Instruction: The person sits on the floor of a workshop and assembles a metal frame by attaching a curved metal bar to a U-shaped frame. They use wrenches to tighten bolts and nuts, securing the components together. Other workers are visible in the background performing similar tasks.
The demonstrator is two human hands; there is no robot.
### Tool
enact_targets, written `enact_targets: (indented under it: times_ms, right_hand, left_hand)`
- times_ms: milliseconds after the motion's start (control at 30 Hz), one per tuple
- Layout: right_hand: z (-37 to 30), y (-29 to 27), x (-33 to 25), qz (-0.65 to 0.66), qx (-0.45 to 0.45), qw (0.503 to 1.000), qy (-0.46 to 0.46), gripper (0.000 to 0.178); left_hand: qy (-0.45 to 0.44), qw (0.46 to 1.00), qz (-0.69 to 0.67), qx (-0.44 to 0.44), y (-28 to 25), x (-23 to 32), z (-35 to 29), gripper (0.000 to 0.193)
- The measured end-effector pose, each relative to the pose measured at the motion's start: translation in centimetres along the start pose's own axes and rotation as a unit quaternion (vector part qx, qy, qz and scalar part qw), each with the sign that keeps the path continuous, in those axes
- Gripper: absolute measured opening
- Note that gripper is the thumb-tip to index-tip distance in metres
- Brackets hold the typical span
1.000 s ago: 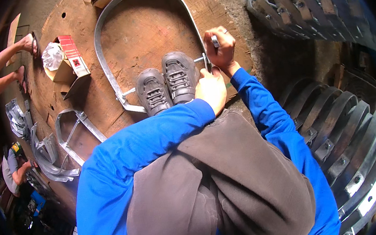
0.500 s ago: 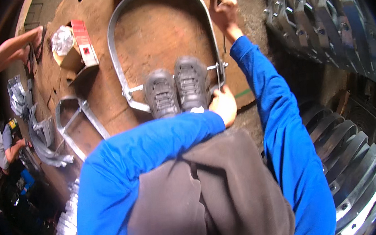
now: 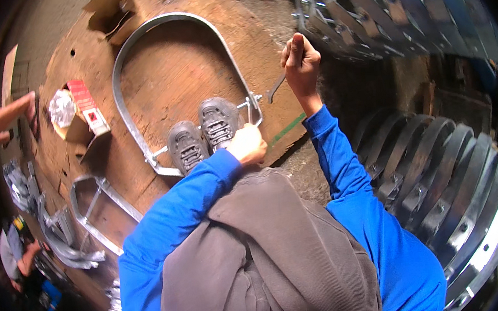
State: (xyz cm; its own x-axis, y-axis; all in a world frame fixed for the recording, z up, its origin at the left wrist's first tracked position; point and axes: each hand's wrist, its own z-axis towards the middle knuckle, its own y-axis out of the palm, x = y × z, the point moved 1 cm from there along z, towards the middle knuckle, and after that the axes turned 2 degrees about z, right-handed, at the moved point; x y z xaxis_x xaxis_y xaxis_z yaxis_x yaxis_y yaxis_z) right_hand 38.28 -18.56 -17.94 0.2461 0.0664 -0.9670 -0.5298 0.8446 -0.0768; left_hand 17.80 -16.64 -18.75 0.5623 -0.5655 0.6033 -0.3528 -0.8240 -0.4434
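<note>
A U-shaped galvanized metal strap (image 3: 123, 101) lies on a wooden board around my black shoes (image 3: 220, 122), with a bolted crossbar joining its two ends. My left hand (image 3: 247, 146) is closed on a slim silver wrench (image 3: 250, 115) that reaches the strap's right end, beside the bolt (image 3: 254, 99). To the right, my right hand (image 3: 302, 62) is a fist with the thumb on top, gripping a thin dark wrench (image 3: 277, 88). That wrench's bent head sits just right of the bolt's outer end, apparently apart from it.
An open carton (image 3: 93, 119) with a clear plastic bag stands left, another carton (image 3: 111, 16) at the far edge. A smaller metal frame (image 3: 82, 214) lies nearer left. Stacked curved straps (image 3: 441, 186) and bolted brackets (image 3: 379, 14) line the right. Other people (image 3: 17, 253) are at the left.
The view has swung, so the strap appears lower and further left. My right hand's wrench has turned from hanging along the strap to pointing at the bolt. My left hand stays by the bolt.
</note>
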Motion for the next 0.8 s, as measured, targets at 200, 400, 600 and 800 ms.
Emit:
enact_targets:
  times_ms: [200,400,600,800]
  right_hand:
    - [-2.8,-7.6,5.5,0.043,0.105,0.968,0.226,0.066]
    - [-8.7,-12.4,-2.9,-0.382,-0.022,0.91,0.159,0.043]
    - [-17.9,-15.3,-5.5,-0.266,-0.257,0.8,0.472,0.029]
    - [-23.0,-14.1,0.1,-0.188,-0.246,0.841,0.443,0.028]
  left_hand:
    - [-0.007,0.997,-0.079,-0.018,-0.1,-0.6,0.0,0.025]
    - [-0.032,0.974,-0.222,-0.037,1.0,-2.6,-0.3,0.017]
    - [-0.131,0.909,-0.392,-0.059,0.4,-2.1,0.2,0.016]
    - [-0.148,0.916,-0.374,-0.015,-1.1,-0.5,-1.0,0.017]
